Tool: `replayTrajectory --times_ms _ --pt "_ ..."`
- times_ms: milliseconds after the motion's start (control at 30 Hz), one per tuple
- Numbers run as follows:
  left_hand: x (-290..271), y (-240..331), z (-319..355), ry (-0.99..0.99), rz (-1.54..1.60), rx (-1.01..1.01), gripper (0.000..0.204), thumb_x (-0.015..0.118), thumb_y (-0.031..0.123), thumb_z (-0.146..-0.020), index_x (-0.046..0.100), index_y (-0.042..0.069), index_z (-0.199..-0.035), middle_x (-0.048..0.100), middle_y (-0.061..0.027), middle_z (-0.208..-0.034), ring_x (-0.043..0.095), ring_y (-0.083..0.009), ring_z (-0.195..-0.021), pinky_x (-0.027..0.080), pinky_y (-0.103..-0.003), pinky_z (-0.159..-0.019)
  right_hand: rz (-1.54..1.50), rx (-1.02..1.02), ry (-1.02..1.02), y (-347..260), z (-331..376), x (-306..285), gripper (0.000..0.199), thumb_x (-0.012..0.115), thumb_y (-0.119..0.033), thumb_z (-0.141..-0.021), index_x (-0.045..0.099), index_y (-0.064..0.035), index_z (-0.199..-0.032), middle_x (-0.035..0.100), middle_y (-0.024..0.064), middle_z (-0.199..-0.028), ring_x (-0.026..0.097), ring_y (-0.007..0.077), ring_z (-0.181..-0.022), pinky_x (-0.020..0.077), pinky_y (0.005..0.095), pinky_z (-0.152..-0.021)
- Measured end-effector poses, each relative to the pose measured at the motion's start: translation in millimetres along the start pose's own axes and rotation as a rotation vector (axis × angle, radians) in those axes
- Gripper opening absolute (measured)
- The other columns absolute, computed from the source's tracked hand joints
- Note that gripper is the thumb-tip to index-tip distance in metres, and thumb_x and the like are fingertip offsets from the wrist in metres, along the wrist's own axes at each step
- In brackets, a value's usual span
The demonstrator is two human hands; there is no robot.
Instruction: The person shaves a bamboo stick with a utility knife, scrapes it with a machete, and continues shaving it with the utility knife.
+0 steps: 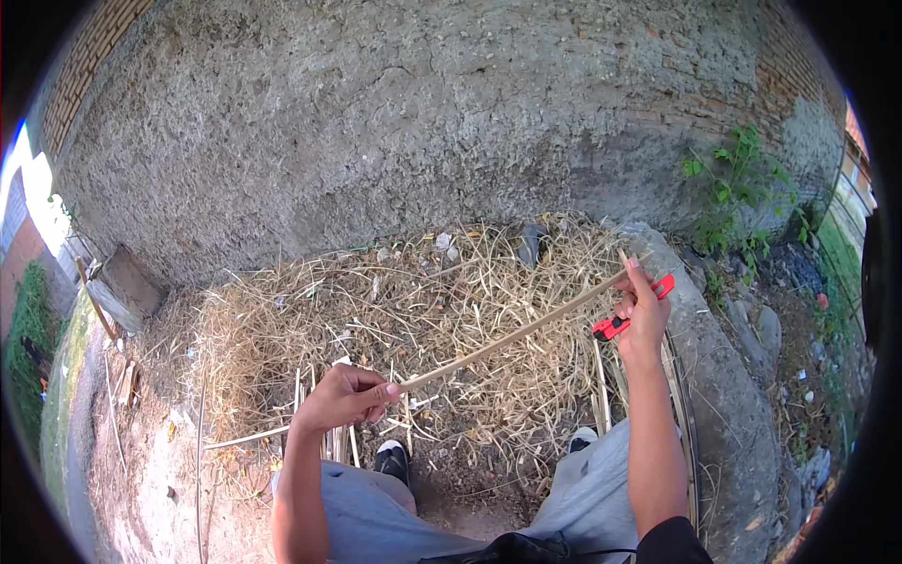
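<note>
A long, thin strip that looks like split bamboo slants up from left to right between my hands. My left hand pinches its lower end between thumb and fingers. Near the upper end, my right hand grips the strip with thumb and forefinger. A red and black utility knife is also held in the right palm, sticking out on both sides of the fingers. Its blade cannot be made out. Pale shavings cover the ground beneath the strip.
A rough plastered wall rises ahead. Along the right runs a concrete curb, with a green plant beyond. More strips lean beside my legs. A dark stone-like lump lies by the wall, and a thicker heap of shavings lies left.
</note>
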State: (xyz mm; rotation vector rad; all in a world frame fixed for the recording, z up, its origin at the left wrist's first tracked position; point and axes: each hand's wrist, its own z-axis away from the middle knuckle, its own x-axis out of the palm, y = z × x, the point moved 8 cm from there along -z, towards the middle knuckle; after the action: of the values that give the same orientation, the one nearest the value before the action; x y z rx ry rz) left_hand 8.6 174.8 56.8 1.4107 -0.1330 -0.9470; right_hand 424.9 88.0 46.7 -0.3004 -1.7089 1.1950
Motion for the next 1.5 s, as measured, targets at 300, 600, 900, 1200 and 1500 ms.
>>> replayTrajectory --times_ms 300,600,900,1200,1500 --pt "1.7 -5.2 0.1 -0.028 -0.025 -0.077 0.04 0.061 0.037 -0.094 0.073 0.0 -0.086 0.057 -0.0004 -0.051 0.044 -0.0035 -0.04 0.031 -0.022 -0.036 -0.011 -0.009 0.003 -1.1 2.2 0.3 0.019 0.076 -0.021 -0.082 0.063 -0.0076 -0.085 0.055 0.0002 -0.064 0.036 0.0035 -0.043 0.03 0.0222 -0.042" --pt "-6.4 -2.9 -3.3 0.16 -0.092 0.046 0.029 0.077 0.03 -0.082 0.073 0.001 -0.085 0.061 -0.0014 -0.058 0.051 -0.0045 -0.049 0.038 -0.023 -0.044 -0.039 0.011 0.022 1.7 3.0 -0.6 0.019 0.072 -0.021 -0.086 0.064 -0.0047 -0.092 0.059 0.0014 -0.07 0.037 0.0035 -0.043 0.0307 0.0221 -0.043" --pt "-13.5 2.0 -6.1 0.423 -0.251 0.05 0.031 0.086 0.025 -0.069 0.073 0.001 -0.084 0.066 -0.0045 -0.064 0.057 -0.0081 -0.055 0.042 -0.026 -0.05 0.03 0.002 0.009 8.6 -2.1 -4.7 0.016 0.063 -0.016 -0.093 0.063 -0.0013 -0.1 0.06 0.0035 -0.078 0.036 0.0041 -0.045 0.0319 0.0235 -0.044" --pt "4.8 35.7 7.2 0.716 -0.454 0.407 0.031 0.085 0.028 -0.068 0.071 0.003 -0.08 0.068 -0.0066 -0.07 0.063 -0.0186 -0.055 0.047 -0.031 -0.05 0.011 0.248 -0.002 56.1 40.4 12.2 0.044 0.069 -0.032 -0.089 0.061 0.0028 -0.114 0.068 0.0149 -0.106 0.035 0.0016 -0.047 0.0348 0.0182 -0.044" --pt "43.2 48.2 1.4 0.713 -0.476 0.563 0.024 0.083 0.025 -0.071 0.069 0.006 -0.076 0.067 -0.0042 -0.07 0.063 -0.0202 -0.052 0.046 -0.031 -0.046 0.156 0.318 -0.348 111.0 136.0 60.1 0.03 0.077 -0.014 -0.083 0.066 0.0057 -0.102 0.068 0.005 -0.085 0.042 -0.0007 -0.054 0.0328 0.0189 -0.046"
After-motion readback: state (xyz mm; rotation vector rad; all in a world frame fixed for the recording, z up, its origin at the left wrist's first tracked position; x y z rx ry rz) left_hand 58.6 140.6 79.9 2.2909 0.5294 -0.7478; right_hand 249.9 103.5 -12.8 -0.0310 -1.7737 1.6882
